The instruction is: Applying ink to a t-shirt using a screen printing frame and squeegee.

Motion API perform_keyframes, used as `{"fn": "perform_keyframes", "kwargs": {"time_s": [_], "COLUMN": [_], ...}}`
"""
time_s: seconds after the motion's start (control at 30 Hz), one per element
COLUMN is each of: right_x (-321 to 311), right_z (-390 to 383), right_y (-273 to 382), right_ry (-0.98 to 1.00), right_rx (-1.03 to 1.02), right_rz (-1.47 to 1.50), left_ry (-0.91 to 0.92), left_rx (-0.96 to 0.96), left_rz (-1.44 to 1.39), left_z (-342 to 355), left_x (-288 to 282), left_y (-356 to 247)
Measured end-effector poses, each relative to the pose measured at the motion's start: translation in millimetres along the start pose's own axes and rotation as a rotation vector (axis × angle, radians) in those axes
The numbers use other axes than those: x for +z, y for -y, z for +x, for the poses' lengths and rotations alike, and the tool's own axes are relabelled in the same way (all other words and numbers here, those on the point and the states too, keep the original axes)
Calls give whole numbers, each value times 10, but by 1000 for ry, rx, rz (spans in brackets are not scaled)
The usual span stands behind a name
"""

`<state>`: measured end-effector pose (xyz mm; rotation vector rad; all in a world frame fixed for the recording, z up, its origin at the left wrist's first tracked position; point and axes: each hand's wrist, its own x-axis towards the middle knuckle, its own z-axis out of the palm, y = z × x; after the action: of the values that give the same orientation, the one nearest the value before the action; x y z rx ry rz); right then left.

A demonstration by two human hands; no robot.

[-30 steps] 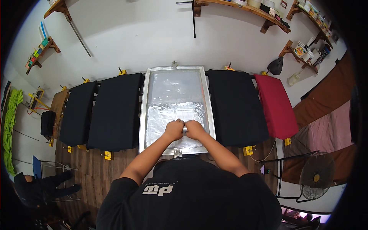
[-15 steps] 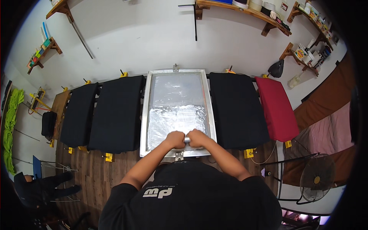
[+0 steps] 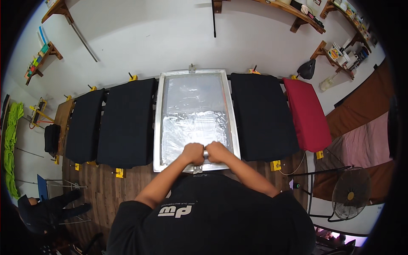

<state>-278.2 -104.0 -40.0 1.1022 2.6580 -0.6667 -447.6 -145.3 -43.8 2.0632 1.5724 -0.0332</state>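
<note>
Gripping a short silvery bar [image 3: 206,154] in the curled fingers of left hand [image 3: 194,153] and right hand [image 3: 217,152], side by side and just short of meeting, and working right over a silver-framed screen [image 3: 195,121], lying beneath the fingers and reaching well ahead of them. Having a metal bracket [image 3: 198,169] just behind the fingers, at the near edge, and leaving black cloth-covered boards [image 3: 264,119] well out to left and right of them. Probably needing matched pressure from both sides now, holding the bar level and square to the screen, and minding that bracket!
</note>
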Motion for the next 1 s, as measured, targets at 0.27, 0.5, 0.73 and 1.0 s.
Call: {"fn": "perform_keyframes", "kwargs": {"time_s": [0.27,0.5,0.73,1.0], "right_x": [-53,-263,135,-147], "right_z": [-14,243,-85,132], "right_y": [-49,-143,-23,-101], "right_ry": [115,-202,-150,40], "right_rx": [-54,-16,-110,-49], "right_rz": [86,33,25,101], "left_ry": [136,-395,-205,47], "left_rx": [-19,79,111,2], "left_rz": [-53,-16,-17,-63], "left_z": [-74,239,-111,73], "left_x": [-76,-87,145,-141], "left_y": [-50,130,-1,90]}}
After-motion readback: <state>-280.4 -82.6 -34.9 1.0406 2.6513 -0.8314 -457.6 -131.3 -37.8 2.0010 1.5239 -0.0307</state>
